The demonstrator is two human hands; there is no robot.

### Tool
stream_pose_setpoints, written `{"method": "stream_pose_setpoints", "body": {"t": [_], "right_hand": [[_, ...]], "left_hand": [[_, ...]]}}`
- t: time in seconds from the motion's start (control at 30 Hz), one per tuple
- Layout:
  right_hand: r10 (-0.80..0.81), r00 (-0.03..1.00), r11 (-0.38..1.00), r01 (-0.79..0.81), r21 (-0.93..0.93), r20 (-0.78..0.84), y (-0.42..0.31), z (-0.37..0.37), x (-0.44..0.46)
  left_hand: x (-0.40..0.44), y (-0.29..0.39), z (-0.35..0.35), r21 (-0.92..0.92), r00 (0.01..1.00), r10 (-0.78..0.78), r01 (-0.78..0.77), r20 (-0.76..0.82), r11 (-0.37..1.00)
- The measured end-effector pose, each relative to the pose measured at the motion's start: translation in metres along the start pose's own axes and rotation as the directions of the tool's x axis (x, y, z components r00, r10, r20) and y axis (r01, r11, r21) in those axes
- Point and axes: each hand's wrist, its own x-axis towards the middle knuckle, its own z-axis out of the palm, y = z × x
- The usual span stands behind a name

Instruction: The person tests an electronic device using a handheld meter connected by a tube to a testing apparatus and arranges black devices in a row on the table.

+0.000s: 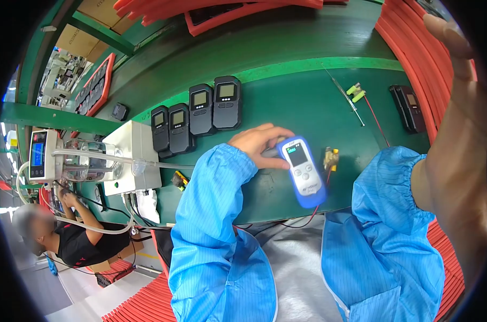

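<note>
My left hand (262,144) is closed around the upper left side of a handheld meter (305,174) with a blue case, white face, small lit screen and round buttons. It is held tilted above the green bench. My right hand (460,51) is raised close to the camera at the upper right; one digit is stretched out, the other fingers are mostly hidden, and I see nothing in it. Beside the meter lies a small brass-coloured fitting (331,159). Farther back are a thin screwdriver (346,96) and green-yellow battery-like pieces (355,92) with a red wire.
Several black handheld devices (227,102) stand in a row at the back left. A white box (139,145) with tubing and a pump unit (38,154) is at the left. Another dark device (407,109) lies by red foam strips (415,59). A person (88,236) works beyond.
</note>
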Motion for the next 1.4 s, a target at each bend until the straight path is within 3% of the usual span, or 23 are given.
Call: {"method": "stream_pose_setpoints", "body": {"t": [0.07, 0.17, 0.23, 0.3, 0.33, 0.47, 0.57, 0.7, 0.77, 1.13, 1.27, 1.37, 1.4], "right_hand": [[-0.003, 1.000, 1.000, 0.003, -0.030, 0.001, -0.027, 0.011, -0.011], [-0.019, 1.000, 0.997, 0.020, -0.071, 0.019, -0.033, -0.003, -0.009], [-0.020, 1.000, 0.996, 0.022, -0.087, 0.023, -0.001, 0.042, 0.026], [-0.015, 1.000, 0.995, 0.018, -0.102, 0.025, -0.023, 0.008, 0.003], [-0.008, 1.000, 0.994, 0.011, -0.110, 0.026, -0.019, 0.047, 0.016], [-0.035, 0.998, 0.987, 0.041, -0.154, 0.043, -0.011, 0.064, 0.031], [-0.074, 0.997, 0.982, 0.079, -0.171, 0.036, -0.012, 0.067, 0.028], [-0.118, 0.993, 0.969, 0.121, -0.214, 0.026, 0.000, 0.064, 0.036], [-0.115, 0.993, 0.963, 0.120, -0.239, 0.036, -0.006, 0.072, 0.036], [-0.054, 0.998, 0.921, 0.057, -0.385, 0.019, -0.003, 0.107, 0.050], [-0.094, 0.995, 0.873, 0.101, -0.478, 0.039, -0.059, 0.069, 0.046], [-0.122, 0.992, 0.854, 0.125, -0.505, 0.038, -0.036, 0.081, 0.051], [-0.130, 0.991, 0.850, 0.131, -0.510, 0.037, -0.038, 0.070, 0.057]], "left_hand": [[0.003, 0.002, 0.006, -0.004, 0.999, -0.023, 0.023, -0.047, 1.000], [0.009, -0.003, 0.017, 0.139, 0.948, 0.028, 0.017, -0.318, 0.990], [0.010, -0.003, 0.017, 0.131, 0.946, 0.018, 0.026, -0.323, 0.991], [0.011, -0.003, 0.017, 0.121, 0.947, -0.006, 0.047, -0.320, 0.991], [0.010, -0.006, 0.020, 0.110, 0.948, -0.010, 0.047, -0.318, 0.993], [0.019, -0.016, 0.021, 0.171, 0.903, 0.107, -0.037, -0.417, 0.985], [0.014, -0.002, 0.022, 0.236, 0.909, -0.080, 0.191, -0.410, 0.953], [0.016, -0.001, 0.026, 0.274, 0.873, -0.088, 0.244, -0.480, 0.930], [0.018, -0.003, 0.022, 0.264, 0.871, -0.047, 0.199, -0.489, 0.944], [0.003, -0.006, 0.015, 0.260, 0.908, 0.105, 0.005, -0.405, 0.966], [-0.004, 0.001, 0.012, 0.370, 0.924, 0.119, 0.025, -0.362, 0.929], [-0.008, 0.004, 0.004, 0.176, 0.982, -0.092, 0.121, -0.165, 0.977], [-0.009, 0.003, 0.004, 0.176, 0.981, -0.093, 0.123, -0.169, 0.977]]}}
